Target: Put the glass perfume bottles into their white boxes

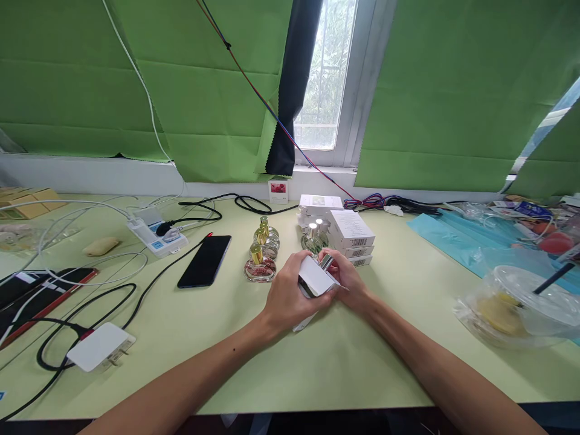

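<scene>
My left hand [287,296] is wrapped round a small white box [316,277] above the middle of the table. At the box's right end, my right hand [347,278] has its fingers closed by a silver-capped bottle [326,261], mostly hidden by the hand and box. Several gold-capped glass bottles [260,270] stand in a row left of my hands. Silver-capped clear bottles [314,237] stand just beyond them, beside stacked white boxes [351,232].
A black phone [205,261], cables, a white power strip [156,235] and a white charger [101,347] lie on the left. At the right are a blue sheet [446,238] and a clear plastic container [516,302].
</scene>
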The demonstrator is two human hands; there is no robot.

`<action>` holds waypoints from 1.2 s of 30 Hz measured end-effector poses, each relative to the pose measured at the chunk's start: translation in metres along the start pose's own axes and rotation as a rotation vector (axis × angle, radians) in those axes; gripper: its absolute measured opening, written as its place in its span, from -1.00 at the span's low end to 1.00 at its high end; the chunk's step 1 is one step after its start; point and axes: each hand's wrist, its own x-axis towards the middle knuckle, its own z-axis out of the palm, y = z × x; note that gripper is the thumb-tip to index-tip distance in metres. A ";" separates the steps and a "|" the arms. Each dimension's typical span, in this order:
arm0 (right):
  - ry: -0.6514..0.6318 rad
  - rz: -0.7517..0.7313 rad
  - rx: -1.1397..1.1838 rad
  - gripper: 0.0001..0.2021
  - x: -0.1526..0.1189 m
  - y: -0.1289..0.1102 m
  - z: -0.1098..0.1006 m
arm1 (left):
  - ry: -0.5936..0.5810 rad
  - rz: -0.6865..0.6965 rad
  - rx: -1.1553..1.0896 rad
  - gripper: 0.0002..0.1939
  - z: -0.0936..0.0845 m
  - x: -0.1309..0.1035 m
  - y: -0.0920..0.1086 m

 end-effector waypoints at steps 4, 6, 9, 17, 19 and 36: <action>0.006 -0.001 0.004 -0.65 0.000 -0.001 0.002 | -0.006 -0.001 0.000 -0.33 0.000 -0.001 0.000; 0.006 -0.008 -0.001 -0.65 -0.001 -0.002 0.003 | -0.011 -0.001 -0.001 -0.33 -0.001 -0.001 0.000; 0.009 -0.019 -0.022 -0.65 -0.003 -0.004 0.004 | -0.009 -0.002 0.000 -0.33 -0.001 -0.002 0.000; 0.005 -0.028 -0.043 -0.63 -0.003 -0.004 0.005 | 0.004 0.008 0.004 -0.35 -0.001 0.000 0.002; 0.000 -0.028 -0.040 -0.63 -0.002 -0.003 0.003 | 0.003 0.012 0.004 -0.35 -0.001 0.000 0.002; -0.017 -0.050 -0.046 -0.65 0.000 -0.001 0.003 | -0.003 -0.002 -0.003 -0.37 -0.003 0.000 0.005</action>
